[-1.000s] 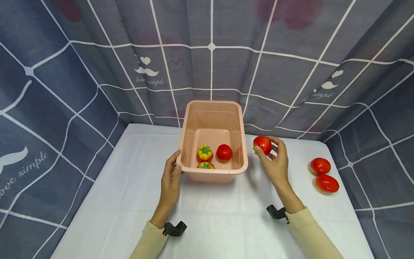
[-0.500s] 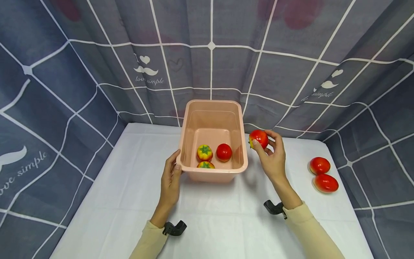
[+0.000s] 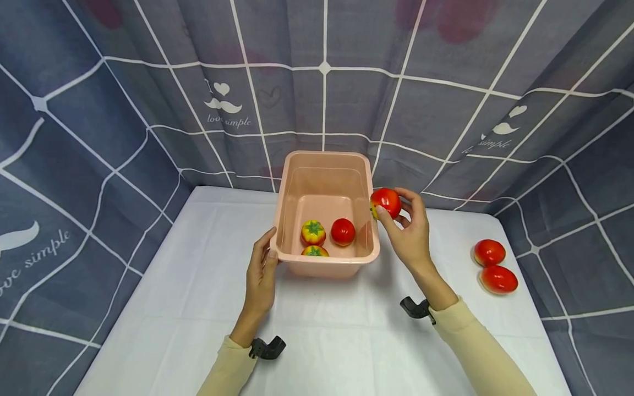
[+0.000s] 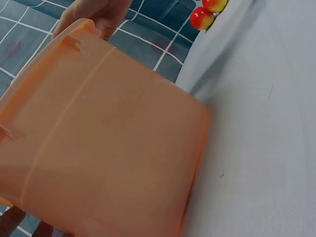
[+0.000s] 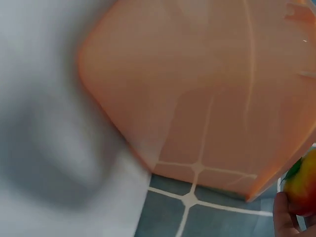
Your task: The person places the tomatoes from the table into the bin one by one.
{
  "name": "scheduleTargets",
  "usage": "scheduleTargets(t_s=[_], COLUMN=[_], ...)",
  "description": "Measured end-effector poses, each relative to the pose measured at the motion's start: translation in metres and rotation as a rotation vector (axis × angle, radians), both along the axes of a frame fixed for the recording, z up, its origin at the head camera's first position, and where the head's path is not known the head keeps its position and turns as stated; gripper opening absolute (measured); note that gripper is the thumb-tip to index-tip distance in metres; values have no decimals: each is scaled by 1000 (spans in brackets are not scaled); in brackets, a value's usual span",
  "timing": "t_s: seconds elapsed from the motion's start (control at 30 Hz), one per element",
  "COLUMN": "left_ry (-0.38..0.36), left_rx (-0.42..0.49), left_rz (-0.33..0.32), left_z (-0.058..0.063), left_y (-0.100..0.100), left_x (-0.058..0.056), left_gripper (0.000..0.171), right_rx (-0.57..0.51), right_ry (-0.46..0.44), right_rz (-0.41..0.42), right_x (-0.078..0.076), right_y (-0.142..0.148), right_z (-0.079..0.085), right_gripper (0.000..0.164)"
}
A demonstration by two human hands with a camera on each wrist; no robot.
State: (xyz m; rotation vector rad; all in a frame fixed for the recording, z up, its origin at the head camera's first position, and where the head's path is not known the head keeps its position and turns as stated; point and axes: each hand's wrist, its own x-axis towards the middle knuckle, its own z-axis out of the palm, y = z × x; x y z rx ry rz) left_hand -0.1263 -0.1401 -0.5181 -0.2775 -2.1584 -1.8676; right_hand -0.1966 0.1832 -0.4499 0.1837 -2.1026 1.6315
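A pink plastic bin (image 3: 327, 268) stands at the middle of the table's back. Inside it, near the front, lie a red tomato (image 3: 343, 232) and two yellow-red tomatoes with green tops, one at left (image 3: 313, 233) and one partly hidden by the front rim (image 3: 315, 251). My left hand (image 3: 260, 278) holds the bin's front left corner, thumb and fingers at the rim. Between thumb and fingers of my right hand (image 3: 411, 234) is a tomato (image 3: 386, 202), at the bin's right rim. Its yellow side and green leaf show in the right wrist view.
Two more red tomatoes, one round (image 3: 489, 253) and one longer (image 3: 498, 279), lie close together near the right edge of the white tablecloth (image 3: 327, 341). A grey checked curtain (image 3: 277, 110) stands right behind the bin and along both sides.
My right hand has moved left and up toward the bin's right rim, carrying the tomato. The left hand and the bin have stayed in place.
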Motion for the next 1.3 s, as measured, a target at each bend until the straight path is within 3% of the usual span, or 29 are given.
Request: scheduleTargets(t_s=[0.37,0.73,1.0,1.3], left_ry=[0,8,23,24], left_rx=[-2,16,32,36], left_rz=[6,15,3,7], left_z=[1,0,-1,-2], left_y=[0,0,0,-1], left_x=[0,0,-2,-2], left_gripper=[50,49,49,49], right_rx=[247,286,380,428], right_ry=[48,-9,-46,-86], right_rz=[112,246,324,322], right_x=[-13,-24,-34,-40], right_y=[-17,-43,-50,-57], right_z=[17,25,24,26], right_gripper=[62,67,64,63])
